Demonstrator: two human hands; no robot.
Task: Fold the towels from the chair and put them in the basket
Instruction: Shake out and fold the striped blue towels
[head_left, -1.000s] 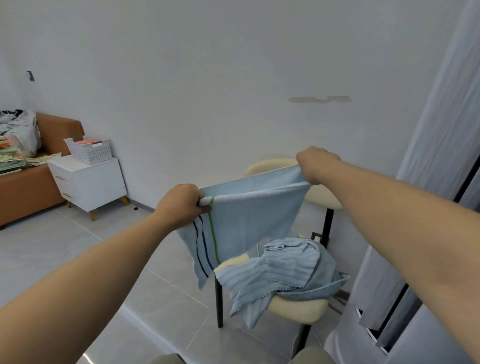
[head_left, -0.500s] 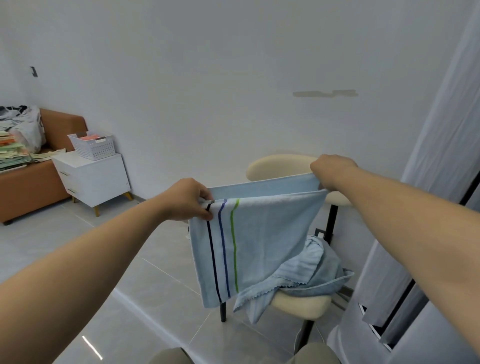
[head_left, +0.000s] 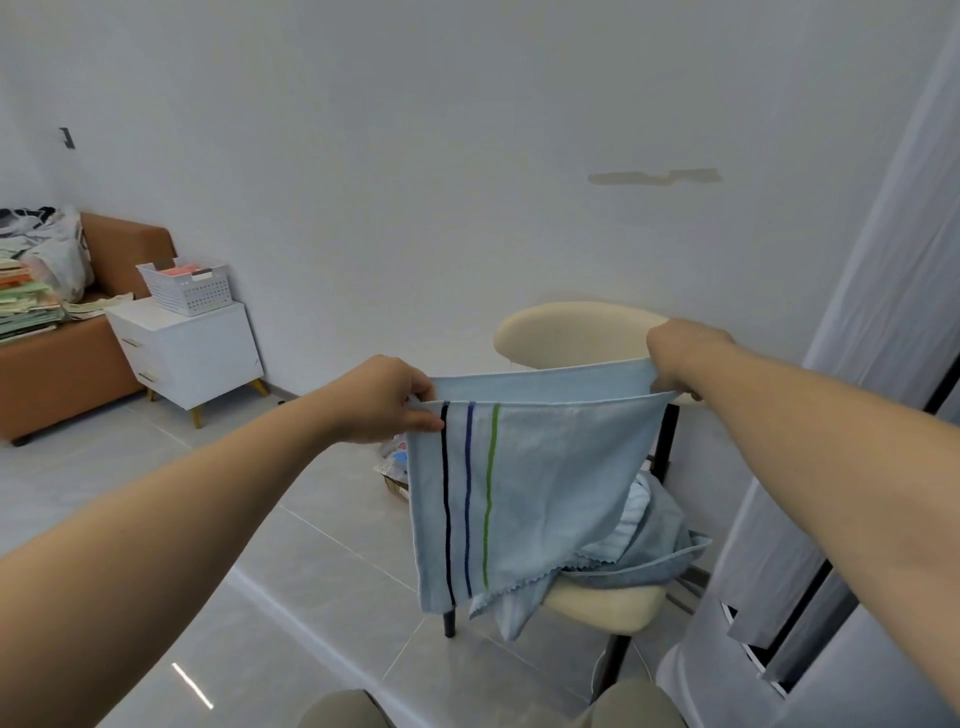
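A light blue towel (head_left: 550, 483) with black, blue and green stripes hangs doubled over in the air in front of the cream chair (head_left: 582, 332). My left hand (head_left: 387, 400) pinches its top left corners. At the top right corners, my right hand (head_left: 680, 353) grips the towel. More bluish towels (head_left: 649, 545) lie crumpled on the chair seat, partly hidden behind the held one. The white perforated basket (head_left: 184, 283) stands on a white nightstand (head_left: 192, 353) at the far left, with something pink inside.
An orange sofa (head_left: 57, 374) piled with clothes and papers sits at the left edge. Grey curtains (head_left: 883, 364) hang on the right, close to the chair. Small clutter lies on the tiled floor (head_left: 322, 597) behind the towel. My knees show at the bottom edge.
The towel went from a twisted, bunched strip to a flat doubled sheet hanging straight, stripes facing me. Both hands lowered slightly and spread apart.
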